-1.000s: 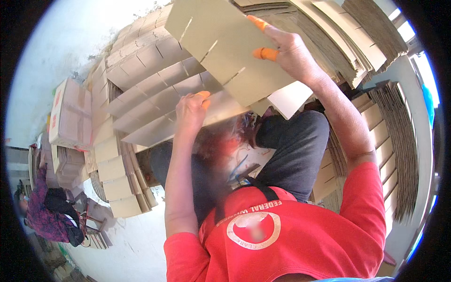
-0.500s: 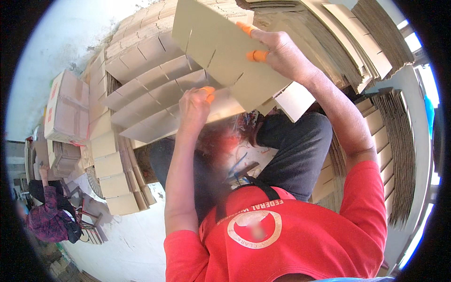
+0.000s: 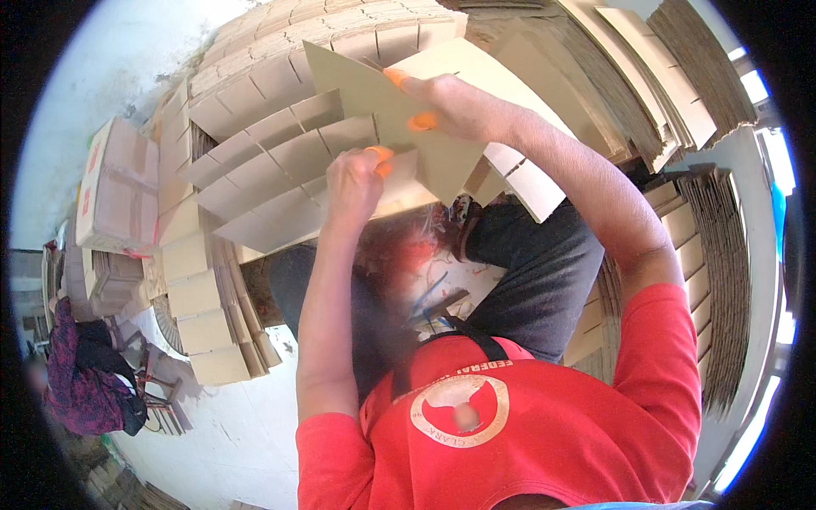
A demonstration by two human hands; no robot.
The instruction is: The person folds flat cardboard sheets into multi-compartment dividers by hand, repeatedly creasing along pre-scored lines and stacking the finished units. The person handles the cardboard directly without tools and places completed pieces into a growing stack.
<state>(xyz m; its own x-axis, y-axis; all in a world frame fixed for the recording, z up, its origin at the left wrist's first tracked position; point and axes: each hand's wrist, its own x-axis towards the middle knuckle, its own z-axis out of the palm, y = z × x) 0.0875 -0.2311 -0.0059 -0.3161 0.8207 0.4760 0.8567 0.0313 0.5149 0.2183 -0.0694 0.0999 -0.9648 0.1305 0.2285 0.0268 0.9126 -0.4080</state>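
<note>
The right hand (image 3: 450, 104) covered part of the sheet (image 3: 370, 106), so its other fingers were hidden; two orange-tipped ones, slightly apart, gripped the sheet. The left hand (image 3: 355, 180) was curled; whether it held something, I could not tell. The sheet was tilted beside the strips (image 3: 285, 163), its long axis from far left to near right, a sharp corner pointing far left.
</note>
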